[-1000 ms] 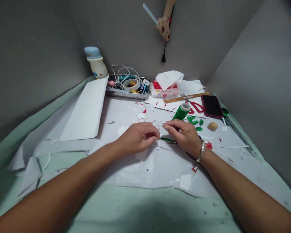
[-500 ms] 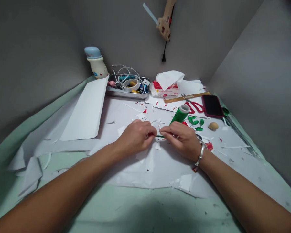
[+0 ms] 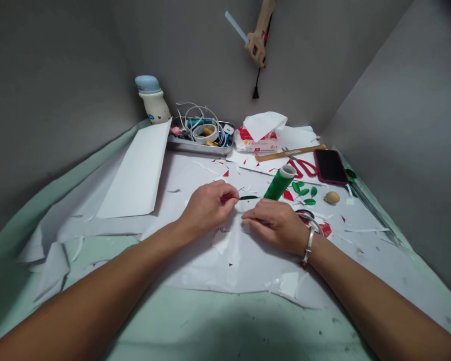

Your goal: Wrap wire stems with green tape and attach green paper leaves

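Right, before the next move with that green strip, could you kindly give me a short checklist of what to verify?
Left hand on the green strip: ok, pinched at the fingertips.
Right hand: not ok, it sits apart from the strip.
Red scrap at the strip's end: cannot tell whether joined, fingers hide it.
Green roll: ok, close beyond the right hand.
Red-handled scissors: ok, lying beyond the roll.
Green paper leaves: ok, beside the roll, away from both hands.
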The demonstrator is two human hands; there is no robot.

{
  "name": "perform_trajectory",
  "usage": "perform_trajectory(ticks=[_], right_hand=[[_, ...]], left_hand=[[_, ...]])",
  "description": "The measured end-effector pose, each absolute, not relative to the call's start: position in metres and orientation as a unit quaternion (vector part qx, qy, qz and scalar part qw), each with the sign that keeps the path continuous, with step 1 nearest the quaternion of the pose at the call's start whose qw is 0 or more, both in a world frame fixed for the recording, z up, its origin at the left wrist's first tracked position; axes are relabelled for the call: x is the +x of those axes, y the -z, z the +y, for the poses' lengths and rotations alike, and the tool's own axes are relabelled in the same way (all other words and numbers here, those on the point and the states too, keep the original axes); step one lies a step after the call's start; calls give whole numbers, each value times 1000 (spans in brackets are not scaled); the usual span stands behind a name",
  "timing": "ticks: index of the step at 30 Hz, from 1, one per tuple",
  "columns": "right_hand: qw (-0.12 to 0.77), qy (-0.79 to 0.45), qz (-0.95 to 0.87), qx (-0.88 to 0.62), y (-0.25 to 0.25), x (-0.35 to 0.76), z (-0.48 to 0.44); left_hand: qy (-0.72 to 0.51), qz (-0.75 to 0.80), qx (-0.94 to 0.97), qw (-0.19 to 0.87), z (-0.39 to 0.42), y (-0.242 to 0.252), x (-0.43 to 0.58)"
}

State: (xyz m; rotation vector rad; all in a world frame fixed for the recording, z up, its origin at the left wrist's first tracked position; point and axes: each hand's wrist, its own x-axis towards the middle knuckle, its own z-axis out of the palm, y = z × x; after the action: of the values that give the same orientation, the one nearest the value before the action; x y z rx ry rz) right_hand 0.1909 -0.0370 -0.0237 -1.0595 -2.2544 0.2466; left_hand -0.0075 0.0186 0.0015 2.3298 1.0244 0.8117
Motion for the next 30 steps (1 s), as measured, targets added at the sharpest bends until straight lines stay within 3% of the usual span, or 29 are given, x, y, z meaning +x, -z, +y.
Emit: perform_trajectory(ticks=[4,9,15,18,23,30], right_hand=[[376,-79,-822,-421,18,192,-37],[435,-159,-728,-506,22,202,-26],[368,-174,-776,-482,28,198,-28],[343,-123,-826,-431,25,192,-34],[379,-42,-830,-406,17,190,-38],[395,-58,-801,-445,17,196,-33]], left_hand=[[-228,309,909,163,20,7,-7],[-218,233,922,218,16,4,-5],[-302,313,844,313,13,-9,-5],[-315,367,827,287,15,-6,-6],[-250,367,869,219,17,3,-6],[-200,324,904,195,15,7,-5]])
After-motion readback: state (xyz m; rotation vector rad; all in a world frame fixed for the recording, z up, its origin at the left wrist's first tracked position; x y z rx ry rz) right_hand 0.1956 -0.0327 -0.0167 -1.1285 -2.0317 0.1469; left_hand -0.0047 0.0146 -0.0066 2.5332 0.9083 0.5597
